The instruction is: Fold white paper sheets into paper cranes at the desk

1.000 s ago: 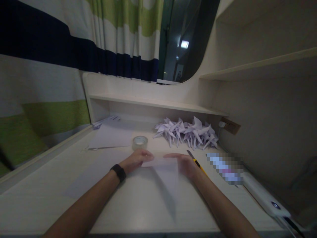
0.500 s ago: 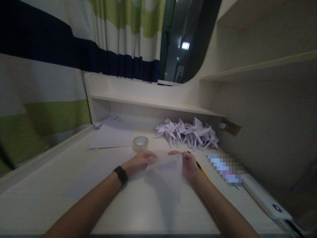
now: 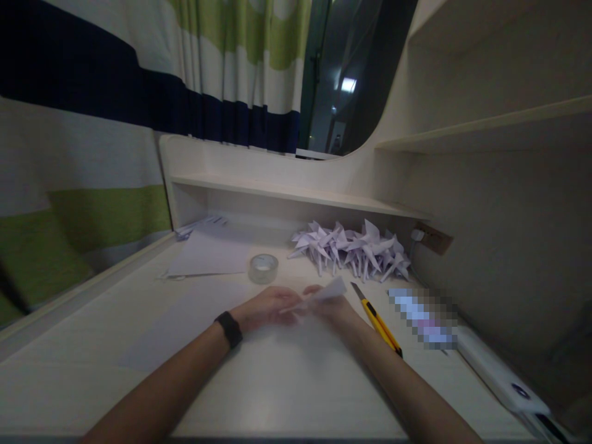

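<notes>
Both my hands meet over the middle of the pale desk (image 3: 287, 394). My left hand (image 3: 264, 306), with a black band on its wrist, pinches one edge of a white sheet of paper (image 3: 324, 292). My right hand (image 3: 331, 308) grips the same sheet from the other side. The paper is folded over and one corner sticks up to the right above my fingers. Just right of my right hand lies a yellow utility knife (image 3: 378, 320) with its blade pointing away from me.
A roll of clear tape (image 3: 263, 268) stands behind my hands. A heap of folded paper cranes (image 3: 354, 248) lies under the low shelf (image 3: 296, 192). Flat sheets (image 3: 210, 253) lie at the back left. A white device (image 3: 502, 376) lies along the right edge.
The sheet hung open between my hands before; now my hands have come together and the paper is folded over, with one corner raised. The yellow knife is now uncovered.
</notes>
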### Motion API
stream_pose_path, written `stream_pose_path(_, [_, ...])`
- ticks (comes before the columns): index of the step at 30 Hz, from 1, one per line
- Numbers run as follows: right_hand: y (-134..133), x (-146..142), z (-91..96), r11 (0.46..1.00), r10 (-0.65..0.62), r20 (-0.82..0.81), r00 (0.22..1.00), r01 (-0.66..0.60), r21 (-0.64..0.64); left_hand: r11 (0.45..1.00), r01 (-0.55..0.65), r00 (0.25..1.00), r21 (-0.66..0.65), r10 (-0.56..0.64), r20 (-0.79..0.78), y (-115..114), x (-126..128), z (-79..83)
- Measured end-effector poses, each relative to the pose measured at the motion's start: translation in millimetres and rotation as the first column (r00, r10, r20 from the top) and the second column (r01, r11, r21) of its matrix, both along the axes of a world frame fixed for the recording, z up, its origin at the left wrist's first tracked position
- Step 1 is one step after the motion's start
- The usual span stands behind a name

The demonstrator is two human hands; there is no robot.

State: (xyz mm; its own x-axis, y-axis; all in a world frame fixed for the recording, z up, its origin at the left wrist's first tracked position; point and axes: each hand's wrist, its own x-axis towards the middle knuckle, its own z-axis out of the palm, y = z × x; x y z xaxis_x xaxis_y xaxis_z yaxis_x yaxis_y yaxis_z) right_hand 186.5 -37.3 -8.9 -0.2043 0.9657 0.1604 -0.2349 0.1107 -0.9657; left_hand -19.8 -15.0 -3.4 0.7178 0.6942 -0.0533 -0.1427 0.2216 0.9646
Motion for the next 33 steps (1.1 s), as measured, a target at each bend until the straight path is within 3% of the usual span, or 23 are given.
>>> stream_pose_path(3, [3.3, -1.4, -6.4, 0.991, -0.131, -0.051, 0.99, 0.128, -0.05, 0.992, 0.059, 0.998, -0.114, -0.06, -0.009, 2.8, -0.5, -3.8])
stream_pose_path(7, [9.9, 1.8, -10.7, 0.977, -0.208, -0.086, 0.974, 0.202, -0.074, 0.975, 0.116, 0.993, -0.191, -0.116, 0.014, 6.4, -1.0, -8.3])
stream_pose_path(11, [12.9, 4.0, -13.4, 0.968, -0.234, -0.094, 0.968, 0.223, -0.119, 1.0, -0.013, 0.999, -0.007, 0.012, -0.052, 7.6, 1.5, -11.4])
stream_pose_path(14, [10.7, 1.4, -14.0, 0.976, -0.195, -0.104, 0.975, 0.182, -0.123, 0.968, -0.124, 0.964, 0.217, 0.169, -0.204, 10.3, 4.2, -16.2])
stream_pose_path(17, [7.9, -1.8, -13.3, 0.983, -0.15, -0.131, 0.98, 0.133, -0.129, 0.934, -0.162, 0.929, 0.319, 0.253, -0.269, 14.2, 5.4, -21.6])
stream_pose_path(22, [6.5, -1.8, -9.9, 0.972, -0.182, -0.147, 0.972, 0.156, -0.175, 0.924, -0.129, 0.938, 0.36, 0.232, -0.257, 15.8, 3.9, -21.7])
stream_pose_path(33, [9.0, 2.7, -8.6, 0.977, -0.166, -0.138, 0.976, 0.145, -0.153, 0.923, -0.15, 0.928, 0.355, 0.255, -0.271, 5.3, 0.9, -3.4])
